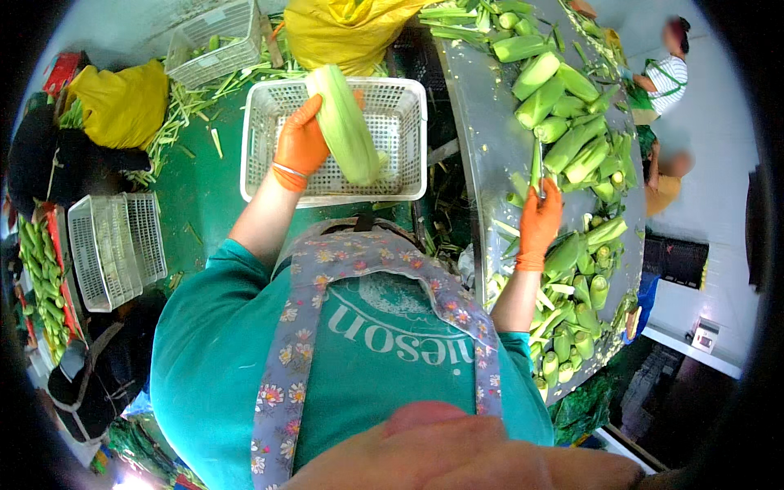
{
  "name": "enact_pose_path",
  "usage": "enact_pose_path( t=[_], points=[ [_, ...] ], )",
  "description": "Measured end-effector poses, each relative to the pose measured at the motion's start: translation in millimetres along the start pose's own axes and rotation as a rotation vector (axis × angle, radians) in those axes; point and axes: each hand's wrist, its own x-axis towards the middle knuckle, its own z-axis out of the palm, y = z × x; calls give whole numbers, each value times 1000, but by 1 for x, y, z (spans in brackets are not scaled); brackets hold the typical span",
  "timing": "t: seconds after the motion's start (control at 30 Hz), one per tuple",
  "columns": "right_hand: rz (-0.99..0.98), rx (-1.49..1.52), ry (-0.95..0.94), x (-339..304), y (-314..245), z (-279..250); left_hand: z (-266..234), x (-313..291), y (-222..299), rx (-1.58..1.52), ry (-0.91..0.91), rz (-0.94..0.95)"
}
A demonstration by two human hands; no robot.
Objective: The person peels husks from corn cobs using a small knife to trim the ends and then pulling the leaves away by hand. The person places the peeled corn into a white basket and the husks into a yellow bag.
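My left hand (300,145), in an orange glove, is wrapped round an ear of corn (343,126) in its pale green husk. The ear is held up at a tilt over a white plastic crate (251,155). Its far end hides part of the crate's mesh floor. On the right, my right hand (541,222), gloved in orange too, is closed beside the metal table. From its fingers a narrow blade points away from me, apparently a knife (536,163). Just past it lies a pile of husked-on corn ears (572,151).
More corn (584,318) and husk scraps cover the right part of the grey metal table (482,122). A second white crate (106,261) stands at the left, a third crate (214,49) at the back. Yellow sacks (122,102) and trimmings lie on the green floor. Two people are beyond the table.
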Motion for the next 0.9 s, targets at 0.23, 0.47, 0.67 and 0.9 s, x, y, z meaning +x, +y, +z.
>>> enact_pose_path(
  t=[0.23,0.47,0.67,0.9],
  points=[
    [384,878,-609,-9,-160,31,66,-4,-44,117,66,-335],
    [217,836,-514,-30,-180,49,77,-13,-44,145,25,-337],
    [-87,654,-380,-36,-178,64,78,-20,-38,236,36,-288],
    [-32,607,-349,-42,-168,80,68,-21,-28,321,-34,-237]
  ],
)
